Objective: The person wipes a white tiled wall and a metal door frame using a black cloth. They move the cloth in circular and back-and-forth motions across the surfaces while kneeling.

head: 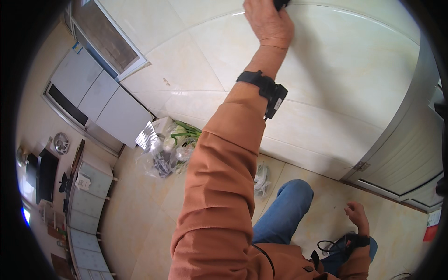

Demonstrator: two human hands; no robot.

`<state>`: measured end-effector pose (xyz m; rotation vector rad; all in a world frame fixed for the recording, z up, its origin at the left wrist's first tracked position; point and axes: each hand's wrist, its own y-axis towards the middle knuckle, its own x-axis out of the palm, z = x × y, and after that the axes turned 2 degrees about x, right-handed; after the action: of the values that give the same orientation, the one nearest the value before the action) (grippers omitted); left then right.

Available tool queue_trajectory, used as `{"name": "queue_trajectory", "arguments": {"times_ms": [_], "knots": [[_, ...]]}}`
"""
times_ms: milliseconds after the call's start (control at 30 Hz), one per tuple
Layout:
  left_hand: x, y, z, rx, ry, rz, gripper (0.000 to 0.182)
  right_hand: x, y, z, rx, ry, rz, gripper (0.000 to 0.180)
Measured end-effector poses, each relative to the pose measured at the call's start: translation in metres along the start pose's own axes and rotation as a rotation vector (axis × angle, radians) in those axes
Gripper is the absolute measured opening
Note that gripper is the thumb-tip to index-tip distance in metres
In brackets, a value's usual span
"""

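Observation:
My left hand (269,22) is raised to the top edge, in front of the pale tiled wall (329,66). Its fingers are around a black object (281,3), which the frame cuts off, so its kind is unclear. A black strap with a small black device (274,99) circles that wrist, above an orange-brown sleeve (220,182). Lower right, my right hand (356,212) hangs over the floor by my bent leg, fingers curled, nothing visible in it. Its wrist also has a black strap (358,240) with a cable. One knee in blue jeans (295,199) points at the wall.
Plastic bags with green-leaved vegetables (185,134) lie by the wall, and another clear bag (261,180) is near my knee. A grey door (402,157) stands at right. White cabinet panels (105,101), a window (108,35) and a kitchen counter (85,199) are at left.

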<state>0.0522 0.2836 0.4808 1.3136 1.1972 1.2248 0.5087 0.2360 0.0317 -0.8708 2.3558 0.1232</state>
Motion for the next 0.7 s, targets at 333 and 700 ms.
{"name": "queue_trajectory", "arguments": {"times_ms": [333, 700], "knots": [[-0.024, -0.02, -0.081, -0.19, 0.152, -0.012, 0.063, 0.002, 0.001, 0.001, 0.051, -0.017, -0.036, 0.026], [-0.052, -0.043, -0.13, -0.619, 0.25, 0.012, 0.055, 0.002, 0.002, -0.017, 0.197, 0.027, -0.055, 0.027]]}}
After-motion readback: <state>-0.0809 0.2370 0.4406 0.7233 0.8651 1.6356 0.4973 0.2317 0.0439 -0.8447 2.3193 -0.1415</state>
